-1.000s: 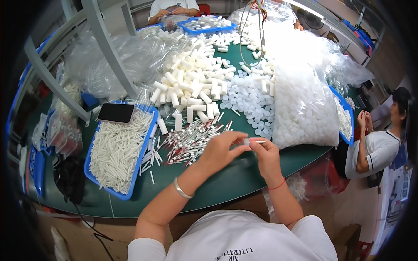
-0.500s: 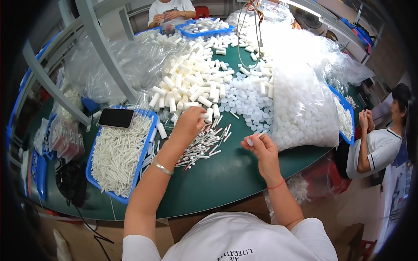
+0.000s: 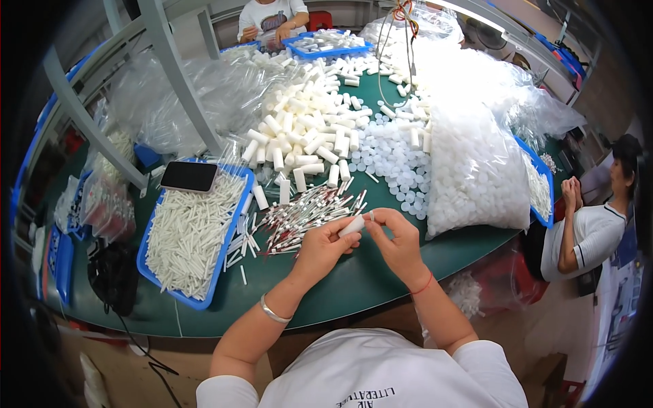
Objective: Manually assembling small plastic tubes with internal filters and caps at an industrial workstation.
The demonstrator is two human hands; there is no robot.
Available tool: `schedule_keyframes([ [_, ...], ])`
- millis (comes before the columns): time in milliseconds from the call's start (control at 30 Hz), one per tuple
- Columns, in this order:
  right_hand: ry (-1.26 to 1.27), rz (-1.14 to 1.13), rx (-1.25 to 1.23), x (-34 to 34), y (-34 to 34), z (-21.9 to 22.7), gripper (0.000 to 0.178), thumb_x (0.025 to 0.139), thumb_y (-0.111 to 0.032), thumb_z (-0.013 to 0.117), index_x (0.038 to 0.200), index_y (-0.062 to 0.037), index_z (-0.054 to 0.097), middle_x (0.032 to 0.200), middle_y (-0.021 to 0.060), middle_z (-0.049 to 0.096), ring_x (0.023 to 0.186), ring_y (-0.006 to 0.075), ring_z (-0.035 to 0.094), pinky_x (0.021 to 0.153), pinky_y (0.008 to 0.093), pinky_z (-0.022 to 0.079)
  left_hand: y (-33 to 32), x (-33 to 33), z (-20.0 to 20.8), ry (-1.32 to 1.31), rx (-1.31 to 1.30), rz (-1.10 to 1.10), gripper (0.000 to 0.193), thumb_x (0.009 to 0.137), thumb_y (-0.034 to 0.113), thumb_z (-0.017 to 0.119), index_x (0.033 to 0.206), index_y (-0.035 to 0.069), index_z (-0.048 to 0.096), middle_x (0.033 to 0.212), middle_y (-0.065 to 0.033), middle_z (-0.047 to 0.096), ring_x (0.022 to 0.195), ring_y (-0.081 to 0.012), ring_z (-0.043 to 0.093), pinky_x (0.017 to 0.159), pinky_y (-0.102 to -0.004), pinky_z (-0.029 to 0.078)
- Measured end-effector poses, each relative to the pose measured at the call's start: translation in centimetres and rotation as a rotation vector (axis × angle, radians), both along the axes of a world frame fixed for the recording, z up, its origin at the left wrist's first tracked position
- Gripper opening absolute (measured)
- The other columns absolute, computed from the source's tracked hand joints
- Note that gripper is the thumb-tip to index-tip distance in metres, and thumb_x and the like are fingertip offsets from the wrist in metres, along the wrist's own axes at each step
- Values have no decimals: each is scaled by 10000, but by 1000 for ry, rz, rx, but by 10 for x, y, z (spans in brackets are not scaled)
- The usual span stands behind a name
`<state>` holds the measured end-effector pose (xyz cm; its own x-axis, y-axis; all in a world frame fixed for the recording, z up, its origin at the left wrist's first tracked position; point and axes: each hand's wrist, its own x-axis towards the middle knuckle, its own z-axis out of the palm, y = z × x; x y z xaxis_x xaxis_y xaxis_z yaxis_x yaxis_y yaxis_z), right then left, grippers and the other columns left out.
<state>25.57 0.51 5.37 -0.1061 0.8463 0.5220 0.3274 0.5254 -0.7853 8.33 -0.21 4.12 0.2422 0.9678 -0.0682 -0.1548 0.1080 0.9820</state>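
Observation:
In front of me, my left hand (image 3: pixel 321 246) is closed on a white cylinder (image 3: pixel 352 226), tilted with one end toward my right hand. My right hand (image 3: pixel 398 243) pinches a small translucent cap (image 3: pixel 369 216) against or very near that end; whether they touch I cannot tell. Just beyond my left hand lies a loose heap of thin white sticks with dark red parts (image 3: pixel 306 212). Past it rises a big pile of cream-white cylinders (image 3: pixel 296 129). Round translucent caps (image 3: pixel 391 160) are spread to the right of that pile.
A blue tray (image 3: pixel 210 299) of thin white sticks stands at left, a phone (image 3: pixel 190 176) on its far edge. At right sits a bulging clear bag of caps (image 3: pixel 476 177). Grey metal posts (image 3: pixel 180 75) rise at left. Two people sit around the green table (image 3: pixel 326 285).
My left hand has come back from the cylinder pile toward me with a white cylinder. My right hand has shifted left with its cap, and both hands now meet.

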Motion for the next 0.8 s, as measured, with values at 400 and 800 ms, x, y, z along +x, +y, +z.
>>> schedule_keyframes([
  [400,-115,26,64,0,-5,-7,94,852,-13,663,939,8,637,949,137,640,769,254,646,661,306,523,1,-9,-6,-239,-356,-104,351,922,212,648,1182,-24,621,925,-62,679,635,-96,634,566,-199,514],
  [800,-659,215,260,16,13,8,279,758,15,637,1032,-33,625,924,94,614,791,269,558,716,362,481,3,-20,3,127,-93,-57,421,886,131,677,1254,-29,553,819,-54,662,566,-94,613,489,-208,477],
])
